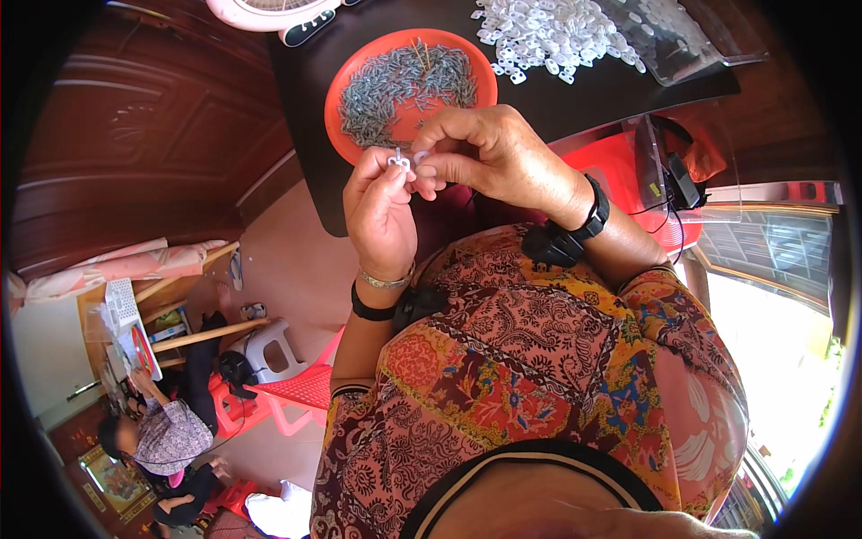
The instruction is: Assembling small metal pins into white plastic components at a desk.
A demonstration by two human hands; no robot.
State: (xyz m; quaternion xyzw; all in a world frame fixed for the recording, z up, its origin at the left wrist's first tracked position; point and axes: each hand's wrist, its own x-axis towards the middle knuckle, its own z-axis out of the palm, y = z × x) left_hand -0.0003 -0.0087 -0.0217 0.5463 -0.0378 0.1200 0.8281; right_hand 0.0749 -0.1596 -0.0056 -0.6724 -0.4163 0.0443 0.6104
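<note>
Between the thumb and fingers of my left hand (382,216) is a small white plastic clip (400,163), with a grey screw (398,154) standing up from it. Close beside it, my right hand (503,162) pinches a second small white piece (420,156), partly hidden by the fingers. Both hands are over the near edge of an orange plate (489,81). Grey screws (377,90) are heaped in that plate, and a bare patch shows near its middle. Many white plastic clips (548,36) lie in a pile on the dark table, beyond my right hand.
A clear plastic bag or box (669,40) with more white pieces sits at the table's far right. A red plastic stool (620,171) stands at the right, with cables and a black device. Red chairs (296,391) and a seated person (175,436) are at the lower left.
</note>
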